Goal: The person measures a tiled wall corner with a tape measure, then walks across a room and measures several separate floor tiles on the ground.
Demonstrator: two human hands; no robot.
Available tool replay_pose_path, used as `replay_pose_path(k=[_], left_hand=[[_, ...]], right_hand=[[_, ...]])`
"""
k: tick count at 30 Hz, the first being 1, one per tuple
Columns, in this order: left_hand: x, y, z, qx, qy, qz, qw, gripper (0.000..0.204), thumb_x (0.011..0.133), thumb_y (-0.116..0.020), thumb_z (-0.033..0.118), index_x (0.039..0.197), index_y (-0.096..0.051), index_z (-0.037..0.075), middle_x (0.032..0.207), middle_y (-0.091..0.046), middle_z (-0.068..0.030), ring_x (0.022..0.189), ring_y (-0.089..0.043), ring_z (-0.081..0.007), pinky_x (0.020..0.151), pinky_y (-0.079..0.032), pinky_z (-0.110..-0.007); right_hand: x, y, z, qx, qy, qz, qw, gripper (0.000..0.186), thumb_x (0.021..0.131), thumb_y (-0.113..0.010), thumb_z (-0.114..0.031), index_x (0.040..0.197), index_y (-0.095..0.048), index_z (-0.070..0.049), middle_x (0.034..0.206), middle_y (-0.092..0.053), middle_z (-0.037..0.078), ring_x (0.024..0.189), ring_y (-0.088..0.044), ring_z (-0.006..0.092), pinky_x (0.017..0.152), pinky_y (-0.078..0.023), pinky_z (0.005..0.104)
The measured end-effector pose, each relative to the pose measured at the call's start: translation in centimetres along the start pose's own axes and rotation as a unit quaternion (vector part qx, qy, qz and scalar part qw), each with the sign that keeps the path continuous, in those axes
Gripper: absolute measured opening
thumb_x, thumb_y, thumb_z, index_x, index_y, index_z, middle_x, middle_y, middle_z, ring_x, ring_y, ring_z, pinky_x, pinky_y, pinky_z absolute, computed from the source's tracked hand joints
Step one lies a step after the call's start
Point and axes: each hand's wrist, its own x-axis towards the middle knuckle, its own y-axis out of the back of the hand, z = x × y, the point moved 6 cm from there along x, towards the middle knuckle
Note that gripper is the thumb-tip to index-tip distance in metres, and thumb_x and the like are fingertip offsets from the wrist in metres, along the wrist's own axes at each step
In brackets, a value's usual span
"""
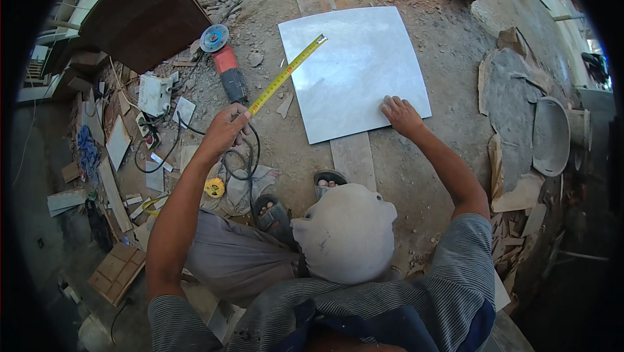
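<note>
My left hand (227, 128) grips a yellow tape measure blade (286, 72), whose metal-tipped end reaches diagonally over a white square tile (351, 66). A yellow tape case (214, 187) lies on the ground below that hand; whether it joins the blade is hidden. The tile lies on a wooden plank (351, 157) on the dusty ground. My right hand (402, 115) rests on the tile near its lower right corner, fingers apart and bent on the surface. An angle grinder (226, 66) with a blue disc lies left of the tile, its black cable looping beside my left forearm.
A white electrical box (155, 95), cords, offcuts (118, 141) and a blue rag (86, 154) litter the left. A dark brown board (136, 20) leans at upper left. A grey cement-crusted basin (549, 134) and broken pieces lie right. My sandaled feet (270, 212) are below the tile.
</note>
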Motion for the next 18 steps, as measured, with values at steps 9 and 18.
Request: replay_pose_path(k=[9, 18], left_hand=[[3.8, -3.0, -2.9, 0.045, 0.002, -0.053, 0.998, 0.022, 0.088, -0.057, 0.029, 0.085, -0.056, 0.007, 0.068, -0.054, 0.0016, 0.053, -0.048, -0.0058, 0.047, -0.037, -0.021], [6.4, -11.8, -9.0, 0.113, 0.032, -0.182, 0.976, 0.026, 0.082, -0.062, 0.028, 0.082, -0.063, 0.003, 0.068, -0.057, -0.0006, 0.052, -0.049, -0.008, 0.049, -0.041, -0.023]], right_hand=[[-0.4, 1.6, 1.4, 0.328, -0.174, 0.001, 0.929, 0.042, 0.078, -0.065, -0.018, 0.117, -0.055, -0.005, 0.119, -0.054, 0.016, 0.101, -0.058, 0.0278, 0.084, -0.047, 0.0371], [-3.1, 0.0, -5.7, 0.6, -0.413, 0.191, 0.658, 0.046, 0.081, -0.056, -0.008, 0.126, -0.05, -0.001, 0.107, -0.062, 0.012, 0.084, -0.06, 0.0149, 0.075, -0.048, 0.0278]])
